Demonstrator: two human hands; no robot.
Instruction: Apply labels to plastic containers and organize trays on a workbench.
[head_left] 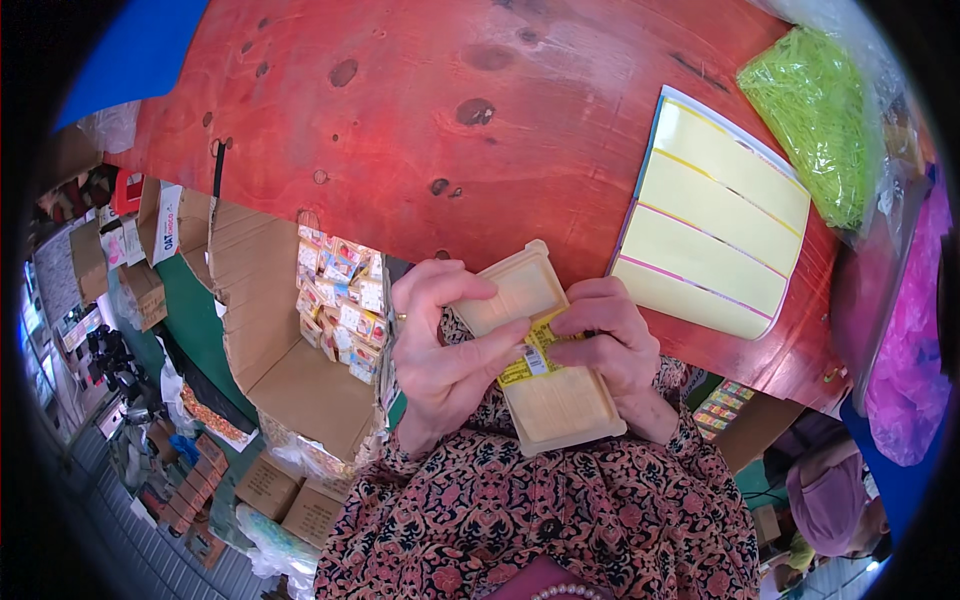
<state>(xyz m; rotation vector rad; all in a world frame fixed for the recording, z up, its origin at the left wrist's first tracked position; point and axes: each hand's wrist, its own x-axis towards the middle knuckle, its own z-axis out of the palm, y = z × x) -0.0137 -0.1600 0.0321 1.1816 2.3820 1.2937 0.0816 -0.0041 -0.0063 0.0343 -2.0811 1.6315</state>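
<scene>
Between my two hands, close to my chest, is a beige shallow plastic tray pack (562, 408), tilted with its upper end to the left. A yellow printed label (528, 364) with a barcode patch lies across its middle. My left hand (437, 350) grips the pack from the left, thumb and forefinger against its face. My right hand (612, 345) holds the right side, its bent fingers pressing at the label's edge. The fingers hide part of the label. On the table to the right lies a stack of label sheets (705, 225), the top one showing pale yellow strips with coloured borders.
The red wooden table (400, 120) spreads ahead. At left stands an open cardboard box (310, 390) holding many small printed packets (345, 300). Bright green shredded filler in a clear bag (815, 120) and pink plastic (910, 350) lie at right. Another person (830, 500) is at lower right.
</scene>
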